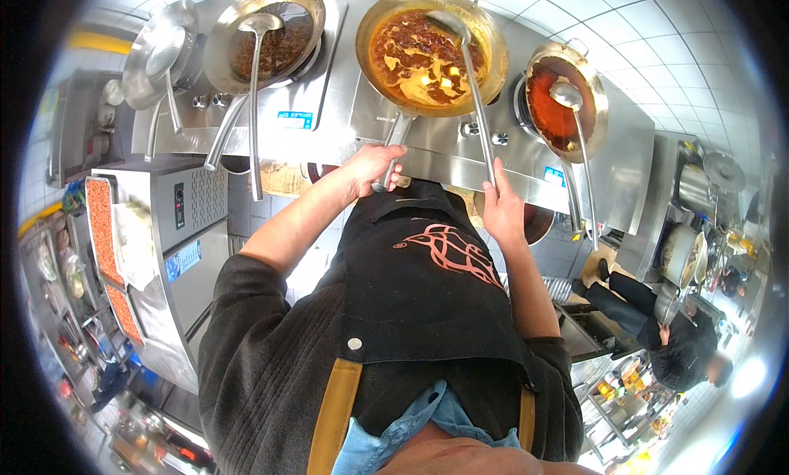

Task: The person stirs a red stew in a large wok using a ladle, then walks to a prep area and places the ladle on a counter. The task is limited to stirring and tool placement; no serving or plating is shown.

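My left hand [377, 167] grips the metal handle [399, 132] of a steel wok [365, 54] on the stove. Inside the wok lies a reddish-brown sauce [400, 40] streaked with a creamy yellow foam [419, 87]. A few small pale cubes [445, 82] float near its front. The fingers of my right hand [504, 209] are around the lower end of a long-handled steel ladle [476, 96]. Its bowl dips into the sauce at the wok's far right, so the underside is hidden. Below both hands hangs my black apron [425, 308].
To the right, another wok [595, 99] holds red liquid and a ladle [567, 95]. Left along the steel stove [345, 127] stand a wok with dark contents [271, 53] and a skimmer [165, 53]. A steel cabinet [191, 259] flanks my left. Another person [684, 352] stands at right.
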`<state>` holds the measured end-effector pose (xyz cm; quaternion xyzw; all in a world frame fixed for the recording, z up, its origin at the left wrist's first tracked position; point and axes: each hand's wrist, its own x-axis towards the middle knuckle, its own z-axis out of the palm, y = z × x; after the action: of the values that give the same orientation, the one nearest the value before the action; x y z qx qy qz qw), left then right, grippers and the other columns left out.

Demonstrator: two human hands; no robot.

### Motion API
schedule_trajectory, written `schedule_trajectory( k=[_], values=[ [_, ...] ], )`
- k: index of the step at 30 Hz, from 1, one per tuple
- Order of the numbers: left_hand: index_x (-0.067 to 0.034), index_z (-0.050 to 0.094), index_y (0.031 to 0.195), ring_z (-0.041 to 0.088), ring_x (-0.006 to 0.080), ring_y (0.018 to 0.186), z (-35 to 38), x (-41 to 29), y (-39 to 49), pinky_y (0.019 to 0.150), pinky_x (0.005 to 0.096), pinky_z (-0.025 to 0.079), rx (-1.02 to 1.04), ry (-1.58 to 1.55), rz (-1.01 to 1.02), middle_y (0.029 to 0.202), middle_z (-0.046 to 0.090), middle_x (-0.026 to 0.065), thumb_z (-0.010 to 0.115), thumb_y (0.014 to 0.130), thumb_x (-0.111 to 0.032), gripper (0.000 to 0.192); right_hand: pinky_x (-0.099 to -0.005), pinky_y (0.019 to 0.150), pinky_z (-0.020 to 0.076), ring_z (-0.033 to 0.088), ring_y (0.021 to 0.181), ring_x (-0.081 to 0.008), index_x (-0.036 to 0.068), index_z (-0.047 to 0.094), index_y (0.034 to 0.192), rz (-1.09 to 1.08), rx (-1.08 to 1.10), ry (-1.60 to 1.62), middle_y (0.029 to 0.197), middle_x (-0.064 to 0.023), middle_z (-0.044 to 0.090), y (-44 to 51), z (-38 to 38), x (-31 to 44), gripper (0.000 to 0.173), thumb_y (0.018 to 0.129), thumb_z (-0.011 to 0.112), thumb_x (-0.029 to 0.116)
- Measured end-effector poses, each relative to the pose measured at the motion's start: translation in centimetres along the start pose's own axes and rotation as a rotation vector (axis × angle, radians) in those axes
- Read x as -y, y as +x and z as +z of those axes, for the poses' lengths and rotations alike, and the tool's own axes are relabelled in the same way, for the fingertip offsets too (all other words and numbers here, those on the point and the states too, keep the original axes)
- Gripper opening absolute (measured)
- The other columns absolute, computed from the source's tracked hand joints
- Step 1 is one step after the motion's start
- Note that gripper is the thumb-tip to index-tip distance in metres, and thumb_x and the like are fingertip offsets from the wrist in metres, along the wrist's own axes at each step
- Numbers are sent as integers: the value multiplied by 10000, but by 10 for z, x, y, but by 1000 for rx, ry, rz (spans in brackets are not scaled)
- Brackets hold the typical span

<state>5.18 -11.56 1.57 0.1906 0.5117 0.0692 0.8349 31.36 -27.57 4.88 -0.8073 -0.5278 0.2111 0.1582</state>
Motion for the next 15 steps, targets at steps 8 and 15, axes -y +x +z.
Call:
schedule_trajectory(
  k=[8, 15],
  values=[
    [3, 609, 1103, 551, 153, 589, 6, -3, -5, 495, 327, 503, -26, 12, 0, 767, 576, 41, 653, 1025, -280, 296, -440, 860, 537, 714, 906, -367, 159, 463, 1555, 182, 9, 49, 1022, -220, 730, 69, 22, 24, 560, 1017, 581, 261],
    [-80, 581, 969, 521, 129, 566, 7, -4, -6, 483, 297, 464, -10, 91, -4, 725, 557, 5, 612, 1041, -316, 248, -346, 744, 533, 655, 731, -189, 159, 481, 1552, 205, 107, 259, 881, -143, 700, 75, 51, 20, 548, 1019, 594, 217]
  ],
)
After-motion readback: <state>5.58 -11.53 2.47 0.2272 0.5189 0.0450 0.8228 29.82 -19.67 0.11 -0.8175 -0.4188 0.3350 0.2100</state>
